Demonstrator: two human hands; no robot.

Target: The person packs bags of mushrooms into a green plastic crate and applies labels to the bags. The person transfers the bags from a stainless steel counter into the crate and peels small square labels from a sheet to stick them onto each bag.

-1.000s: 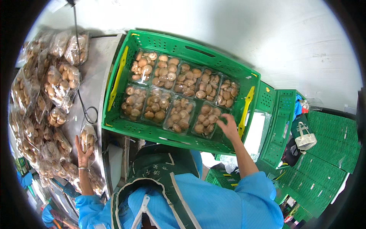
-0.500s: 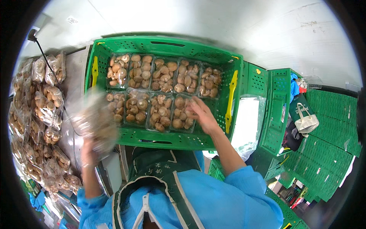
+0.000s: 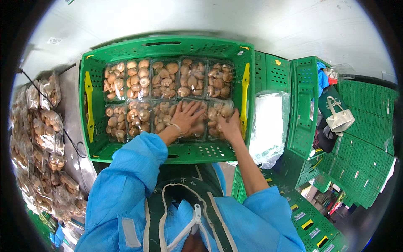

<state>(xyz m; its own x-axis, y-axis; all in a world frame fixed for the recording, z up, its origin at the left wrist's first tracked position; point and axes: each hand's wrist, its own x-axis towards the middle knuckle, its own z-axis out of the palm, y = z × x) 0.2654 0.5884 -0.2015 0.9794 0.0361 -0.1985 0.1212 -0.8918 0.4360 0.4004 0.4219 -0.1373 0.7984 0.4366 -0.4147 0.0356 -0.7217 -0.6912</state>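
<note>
A green perforated crate (image 3: 163, 42) with yellow handles at both ends holds two rows of clear packs of brown mushrooms (image 3: 136, 80). My left hand (image 3: 184, 117) lies over the front row, fingers spread across the packs near its middle. My right hand (image 3: 228, 124) grips a mushroom pack (image 3: 218, 110) at the right end of that row, just inside the crate's right handle. Both forearms come up from the lower edge in blue sleeves.
A steel table (image 3: 73, 138) at left carries piled bagged mushrooms (image 3: 46, 126) and a black cord. A white wall (image 3: 201, 17) stands behind. At right are a white sheet in plastic (image 3: 268, 122), green crates (image 3: 302, 105), a cloth bag (image 3: 338, 119) and tall stacks of green crates (image 3: 365, 126).
My left hand has moved from the steel table into the crate, after carrying a blurred bag or pack rightward. A pack now fills the front row's right end, where my right hand has shifted.
</note>
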